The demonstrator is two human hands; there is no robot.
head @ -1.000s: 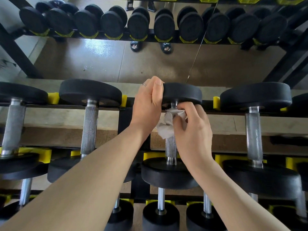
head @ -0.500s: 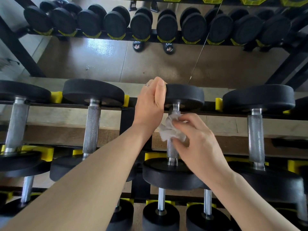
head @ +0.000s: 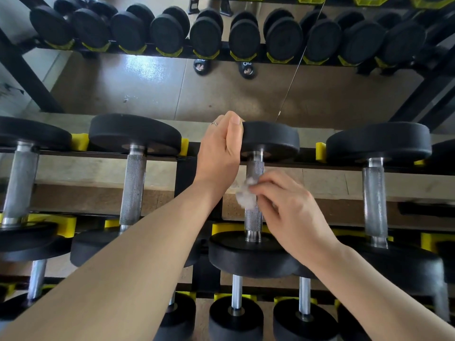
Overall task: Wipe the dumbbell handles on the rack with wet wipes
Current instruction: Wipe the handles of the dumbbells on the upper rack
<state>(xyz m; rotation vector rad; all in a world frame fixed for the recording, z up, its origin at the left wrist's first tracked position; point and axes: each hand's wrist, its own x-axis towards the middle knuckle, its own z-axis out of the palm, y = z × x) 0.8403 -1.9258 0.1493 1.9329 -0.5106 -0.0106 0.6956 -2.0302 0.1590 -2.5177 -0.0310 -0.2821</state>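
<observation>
A black dumbbell lies on the rack in the middle of the view, its knurled steel handle [head: 254,168] running away from me. My left hand [head: 221,151] grips the rim of its far weight plate [head: 270,139], thumb on top. My right hand [head: 285,207] pinches a crumpled white wet wipe [head: 245,196] against the left side of the handle, about halfway along. The near plate [head: 248,254] sits below my right wrist.
Other dumbbells rest in yellow cradles on the same tier, with handles to the left [head: 133,188] and right [head: 374,195]. Smaller dumbbells [head: 236,316] fill the lower tier. A mirror behind reflects a row of dumbbells [head: 246,38] and the floor.
My right hand has slid the wipe down the handle toward me, baring the upper part of the handle. My left hand has kept its hold on the far plate.
</observation>
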